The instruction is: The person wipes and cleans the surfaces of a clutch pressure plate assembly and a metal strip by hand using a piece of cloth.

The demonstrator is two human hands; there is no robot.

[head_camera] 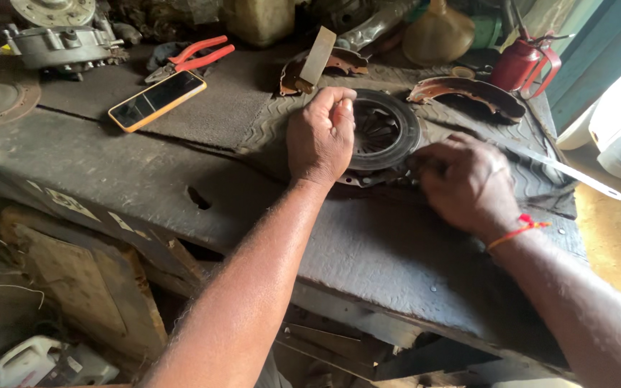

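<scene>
Far left on the worn workbench point(145, 162): a phone in orange case point(157, 100), then red-handled pliers point(192, 59). Middle: left hand point(319, 136) pressed flat, fingers curled over the rim of the round clutch cover point(382, 133), steadying it, palm down. Right: right hand point(463, 181) bent at its edge, fingertips hidden, so grip impossible to tell. Probably still the fitting step; careful alignment needed next.

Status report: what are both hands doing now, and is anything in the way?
Left hand pressing on round dark metal clutch plate. Right hand at its right edge; grip hidden. Long flat metal strip beside.
</scene>
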